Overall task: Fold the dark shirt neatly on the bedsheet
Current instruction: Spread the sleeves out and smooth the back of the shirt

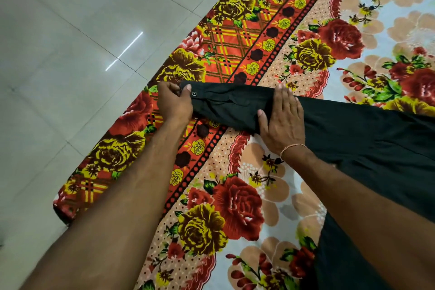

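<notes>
Floral bedsheet, dark shirt sleeve pinched by left hand, under flat right hand

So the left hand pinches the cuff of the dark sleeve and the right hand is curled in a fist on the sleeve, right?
Not quite. The head view shows the right hand lying flat, fingers straight, on the sleeve. The left hand does pinch the cuff.

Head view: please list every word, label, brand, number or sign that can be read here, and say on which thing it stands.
None can be read.
Dark shirt: no label or print shows; the cuff button is too small to show any marking.
Bedsheet: only flowers and checks, no letters.
Floor tiles: plain, only a light reflection.
</notes>
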